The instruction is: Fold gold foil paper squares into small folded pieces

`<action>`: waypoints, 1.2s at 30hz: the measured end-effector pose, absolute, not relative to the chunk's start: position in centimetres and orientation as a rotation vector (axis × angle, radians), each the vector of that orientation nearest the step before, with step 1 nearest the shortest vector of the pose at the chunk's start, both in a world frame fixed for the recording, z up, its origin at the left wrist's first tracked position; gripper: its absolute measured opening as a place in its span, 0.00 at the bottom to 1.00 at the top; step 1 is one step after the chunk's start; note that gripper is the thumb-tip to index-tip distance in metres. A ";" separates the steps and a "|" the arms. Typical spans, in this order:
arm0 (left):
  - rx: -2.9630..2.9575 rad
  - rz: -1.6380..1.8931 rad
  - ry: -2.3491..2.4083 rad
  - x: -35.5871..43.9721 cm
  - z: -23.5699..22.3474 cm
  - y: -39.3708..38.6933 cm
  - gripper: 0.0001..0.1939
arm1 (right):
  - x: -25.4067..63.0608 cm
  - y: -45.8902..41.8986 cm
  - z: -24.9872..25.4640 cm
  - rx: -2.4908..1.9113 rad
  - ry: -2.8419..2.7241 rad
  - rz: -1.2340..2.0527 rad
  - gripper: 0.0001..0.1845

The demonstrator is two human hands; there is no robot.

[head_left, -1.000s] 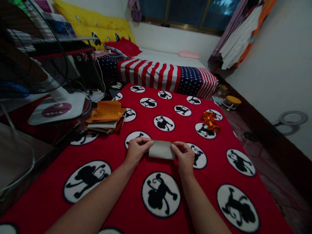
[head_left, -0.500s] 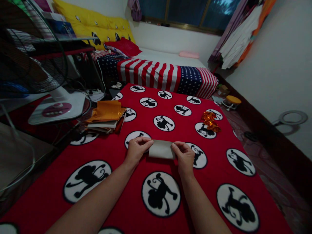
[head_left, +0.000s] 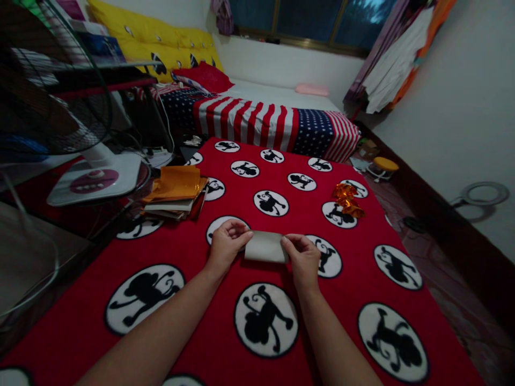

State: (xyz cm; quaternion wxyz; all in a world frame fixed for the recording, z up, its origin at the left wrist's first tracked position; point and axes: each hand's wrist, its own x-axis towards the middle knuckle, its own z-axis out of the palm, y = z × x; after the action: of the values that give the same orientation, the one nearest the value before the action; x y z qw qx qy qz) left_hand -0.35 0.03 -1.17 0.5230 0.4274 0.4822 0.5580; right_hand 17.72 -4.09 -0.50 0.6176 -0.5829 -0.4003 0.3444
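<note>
A small greyish-white sheet of paper [head_left: 265, 247], curved along its upper edge, is held just over the red cloth [head_left: 209, 332] with black monkey figures in white circles. My left hand [head_left: 228, 241] pinches its left end between thumb and fingers, the other fingers a little raised. At the right end, my right hand [head_left: 302, 254] grips it with the thumb on top. The fingertips behind the sheet are hidden. To the left lies a stack of orange and pale sheets [head_left: 175, 190]. Crumpled shiny orange foil [head_left: 348, 199] rests on the cloth at the right.
A fan [head_left: 94, 177] stands at the left beside a shelf with cables. Behind the cloth-covered surface is a bed with a flag-patterned cover [head_left: 257, 120]. On the floor at the right are a yellow-topped stool [head_left: 385, 165] and, further right, a ring-shaped object [head_left: 485, 194].
The fingers of my left hand have lifted and spread slightly above the paper. The sheet and my right hand have shifted a tiny bit to the left; both ends are still held.
</note>
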 end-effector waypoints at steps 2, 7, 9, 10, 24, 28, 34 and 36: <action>1.059 1.325 1.165 -0.4 -1.2 0.0 0.18 | 17.8 -4.1 -0.5 -1.374 -0.961 0.760 0.09; 1.313 1.335 1.285 -0.3 -0.8 -0.3 0.12 | 17.9 -4.4 -0.6 -1.539 -1.148 0.618 0.07; 1.491 1.322 1.353 -0.3 -0.5 -0.4 0.08 | 17.9 -4.4 -0.5 -1.617 -1.239 0.536 0.06; 1.594 1.298 1.384 -0.3 -0.5 -0.4 0.06 | 17.8 -4.5 -0.5 -1.653 -1.293 0.484 0.06; 2.107 0.984 1.517 -0.6 -0.3 -0.1 0.04 | 17.3 -4.4 0.1 -1.896 -1.589 0.225 0.04; 2.125 0.982 1.490 -0.6 -0.4 0.0 0.05 | 17.2 -4.3 0.2 -1.899 -1.560 0.225 0.06; 2.148 0.992 1.461 -0.5 -0.2 0.0 0.07 | 16.9 -4.4 0.3 -1.759 -1.743 0.114 0.11; 2.137 0.992 1.450 -0.5 -0.1 0.1 0.07 | 16.8 -4.3 0.2 -1.747 -1.808 0.087 0.14</action>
State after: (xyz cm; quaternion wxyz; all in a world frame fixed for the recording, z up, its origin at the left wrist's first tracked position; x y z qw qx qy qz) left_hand -0.48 0.05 -0.15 0.1864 0.7589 0.5149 0.3523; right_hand 16.83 -4.31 0.22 0.3079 -0.6606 -0.6839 0.0328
